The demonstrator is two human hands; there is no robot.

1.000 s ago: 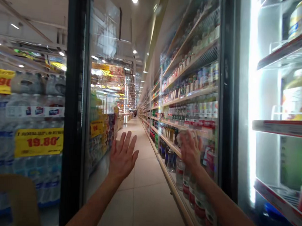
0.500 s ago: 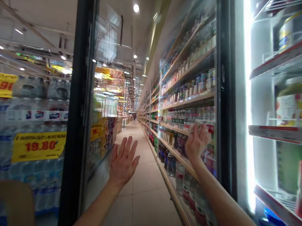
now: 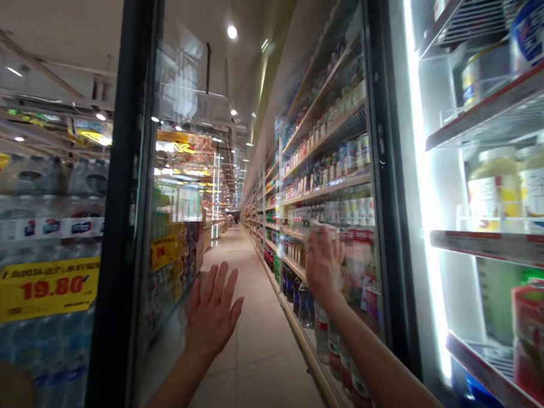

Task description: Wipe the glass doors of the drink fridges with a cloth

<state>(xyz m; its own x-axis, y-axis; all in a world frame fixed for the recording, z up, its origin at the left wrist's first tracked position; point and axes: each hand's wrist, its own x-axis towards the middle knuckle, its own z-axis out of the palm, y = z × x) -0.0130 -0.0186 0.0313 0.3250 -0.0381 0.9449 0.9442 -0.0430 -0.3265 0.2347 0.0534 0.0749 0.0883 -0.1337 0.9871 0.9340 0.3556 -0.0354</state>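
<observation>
In front of me stands a glass cooler door with a dark frame. My left hand lies flat against the glass, fingers stretched and a little apart, with nothing in it. Farther right and higher, my right hand presses a crumpled whitish cloth to the pane. The fingers are bent over it and smeared by motion, so its edges are hard to make out. Through the glass show drink shelves and the aisle floor.
On the right, lit cooler shelves hold bottles and a red-and-green pack. Shrink-wrapped water bottles are stacked at left behind a yellow price sign. A tan rounded object sits at the lower left corner.
My right hand has slid left across the glass with the cloth. My left hand stays flat on the pane. The view has turned slightly right, showing more of the cooler shelves.
</observation>
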